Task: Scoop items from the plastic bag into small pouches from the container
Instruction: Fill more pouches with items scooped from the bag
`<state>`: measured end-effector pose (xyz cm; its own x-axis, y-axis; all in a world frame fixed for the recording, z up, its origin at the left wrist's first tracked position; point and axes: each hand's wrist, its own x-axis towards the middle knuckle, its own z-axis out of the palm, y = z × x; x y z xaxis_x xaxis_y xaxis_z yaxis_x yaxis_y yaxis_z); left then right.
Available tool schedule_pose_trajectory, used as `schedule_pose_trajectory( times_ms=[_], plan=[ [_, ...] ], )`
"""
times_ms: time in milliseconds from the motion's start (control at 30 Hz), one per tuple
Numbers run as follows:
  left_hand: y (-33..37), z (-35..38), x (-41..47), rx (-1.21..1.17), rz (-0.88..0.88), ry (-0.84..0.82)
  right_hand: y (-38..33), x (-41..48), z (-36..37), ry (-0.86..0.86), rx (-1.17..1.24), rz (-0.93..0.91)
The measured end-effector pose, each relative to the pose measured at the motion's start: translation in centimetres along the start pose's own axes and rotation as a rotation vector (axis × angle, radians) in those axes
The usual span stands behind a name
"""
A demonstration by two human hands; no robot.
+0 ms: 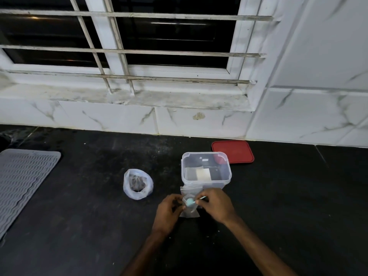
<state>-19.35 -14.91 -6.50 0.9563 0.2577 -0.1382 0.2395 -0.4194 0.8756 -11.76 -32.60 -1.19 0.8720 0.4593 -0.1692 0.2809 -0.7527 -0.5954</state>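
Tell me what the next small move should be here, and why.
Probably tip the teal scoop so its load drops into the pouch: the right hand pinches its handle with the bowl at the pouch's mouth, which the left hand holds. Whether the bowl is loaded cannot be told.

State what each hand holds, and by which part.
Left hand grips the pouch at its open top; right hand pinches the spoon by its handle.

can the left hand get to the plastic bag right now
Probably yes: bare counter lies between the left hand and the open plastic bag, but that hand is busy holding a pouch.
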Motion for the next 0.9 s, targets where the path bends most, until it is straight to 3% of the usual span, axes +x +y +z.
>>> schedule_pose_trajectory(
  times_ms=[300,500,600,700,800,900],
  plan=[
    [1.0,0.6,-1.6,-0.089,-0.093,0.095,0.7,-0.4,0.9,0.100,0.058,-0.127],
    [1.9,0.1,-1.9,-0.021,-0.047,0.114,2.6,-0.4,0.1,0.125,0.463,0.000],
    [2.4,-0.3,-1.8,-0.015,-0.018,0.131,4.3,-1.1,-1.4,0.221,0.787,0.157],
    [3.1,-0.4,-1.6,-0.011,0.022,0.131,6.8,-1.9,-2.4,0.317,1.057,0.454],
    [4.4,-0.3,-0.9,-0.001,0.075,0.134,9.8,-1.9,-2.5,0.466,1.101,0.685],
    [6.1,0.2,-0.2,0.011,0.140,0.117,12.2,-1.3,-1.9,0.569,1.042,0.770]
  ],
)
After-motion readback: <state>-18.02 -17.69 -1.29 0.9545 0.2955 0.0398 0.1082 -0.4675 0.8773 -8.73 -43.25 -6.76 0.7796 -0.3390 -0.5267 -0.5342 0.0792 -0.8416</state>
